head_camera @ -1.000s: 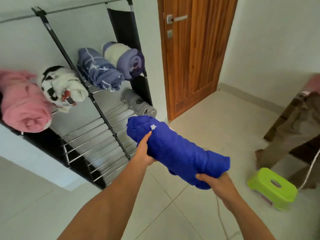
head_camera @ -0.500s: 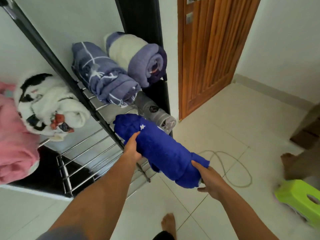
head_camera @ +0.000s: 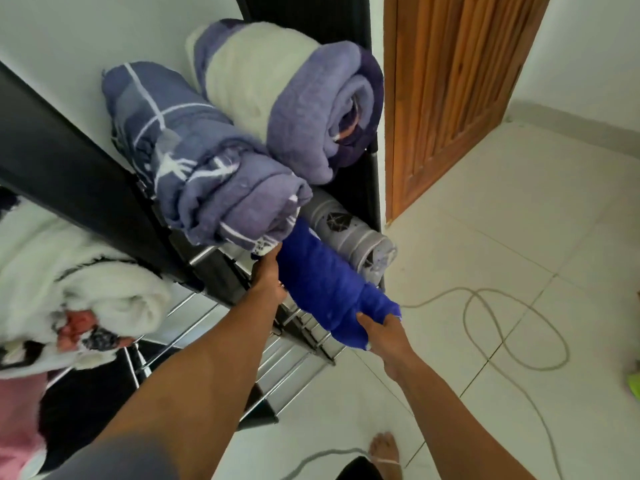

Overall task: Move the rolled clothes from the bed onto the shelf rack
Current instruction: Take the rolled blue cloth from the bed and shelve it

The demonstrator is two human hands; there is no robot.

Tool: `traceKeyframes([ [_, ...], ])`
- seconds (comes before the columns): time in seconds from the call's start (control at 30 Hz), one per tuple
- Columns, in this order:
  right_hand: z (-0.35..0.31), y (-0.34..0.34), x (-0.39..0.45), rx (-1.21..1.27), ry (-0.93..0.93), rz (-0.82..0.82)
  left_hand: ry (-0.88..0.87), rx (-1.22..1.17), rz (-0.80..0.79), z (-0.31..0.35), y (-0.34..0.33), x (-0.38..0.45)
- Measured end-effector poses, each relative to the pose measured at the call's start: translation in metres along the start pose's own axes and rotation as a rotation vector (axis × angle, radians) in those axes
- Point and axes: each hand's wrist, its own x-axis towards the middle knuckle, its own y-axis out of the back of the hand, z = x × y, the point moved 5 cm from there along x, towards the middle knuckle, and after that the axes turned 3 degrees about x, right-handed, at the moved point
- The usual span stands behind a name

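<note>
I hold a bright blue rolled cloth (head_camera: 323, 284) with both hands at the lower shelf of the black metal shelf rack (head_camera: 242, 282). My left hand (head_camera: 268, 278) grips its left side and my right hand (head_camera: 384, 332) holds its near end. The roll lies partly on the shelf bars, right beside a grey rolled cloth (head_camera: 349, 237). Its far end is hidden under a blue-grey checked roll (head_camera: 201, 168) on the shelf above. A purple and cream roll (head_camera: 294, 98) lies next to that one.
A white, black-patched roll (head_camera: 79, 289) and a pink roll (head_camera: 17, 427) fill the rack's left section. A wooden door (head_camera: 450, 81) stands to the right. A pale cable (head_camera: 512, 327) loops over the tiled floor. My bare foot (head_camera: 384, 452) is below.
I have come closer to the rack and pushed the blue roll forward onto the lower shelf, under the checked roll and against the grey one. Both hands still hold it.
</note>
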Motion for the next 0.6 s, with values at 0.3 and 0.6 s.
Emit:
traceKeyframes([
  [0.3,0.007,-0.018,0.008,-0.251,-0.044,-0.115,-0.038,0.263,0.148,-0.009,0.003,0.004],
  [0.6,0.001,0.015,-0.039,-0.205,-0.016,-0.153,-0.064,0.35,0.091,-0.022,-0.001,-0.059],
])
